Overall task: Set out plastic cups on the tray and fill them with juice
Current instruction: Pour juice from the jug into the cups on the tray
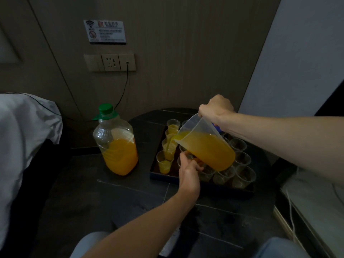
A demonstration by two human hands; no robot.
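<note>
Gripped the handle of the clear plastic measuring jug [204, 144] in the clenched right hand [216, 110] and tipped it steeply above the dark tray [204, 185] on the black worktop [130, 202]. Poured a thin stream of orange juice off the spout into the third cup [168, 150] of the tray's left-hand column. Curled the left hand [189, 173] round a neighbouring cup [187, 155] just beneath the jug's belly, apparently to steady it; could not tell its fill behind the jug and fingers. Saw juice in the left column, with the front cup [164, 165] roughly a third full, and found the empty cups [243, 175] packed close together along the right side of the tray. Noted the green-capped juice bottle [117, 144], about half full, standing on the worktop just left of the tray, touched by neither hand. Judged the cups thin-walled, light, easily dented and quick to topple under a falling stream: best pinched gently low on the wall rather than squeezed at the rim. Judged the jug fairly heavy and prone to slosh while this full: best carried by the handle and tilted slowly. Reckoned the filling well short of halfway.
</note>
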